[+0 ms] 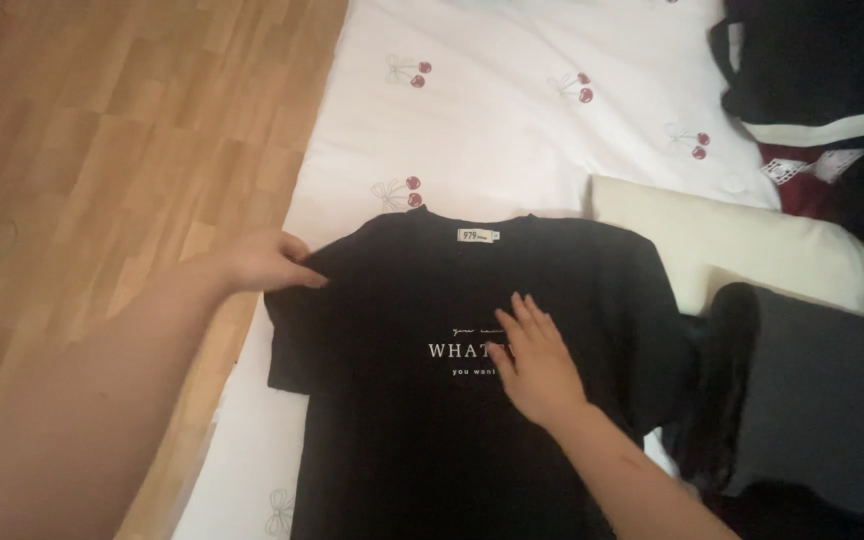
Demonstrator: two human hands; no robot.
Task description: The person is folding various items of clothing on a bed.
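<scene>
Pinching the black T-shirt [432, 420], left hand [267, 262]; right hand [537, 362] flat.

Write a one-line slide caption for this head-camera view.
Left hand grips the sleeve of a black T-shirt on a cherry-print sheet; right hand lies flat on its chest.

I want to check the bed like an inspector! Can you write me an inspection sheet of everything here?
Surface: white bed sheet with red cherry prints, slightly rumpled.
Job's things: black T-shirt with white print, lying flat, front up.
Clutter: cream pillow; grey folded garment; dark clothes at the far corner.
Grippers: left hand pinches the shirt's sleeve at the shoulder; right hand lies flat and open on the chest.
Cables: nothing seen.
Surroundings: wooden floor beside the bed.
</scene>
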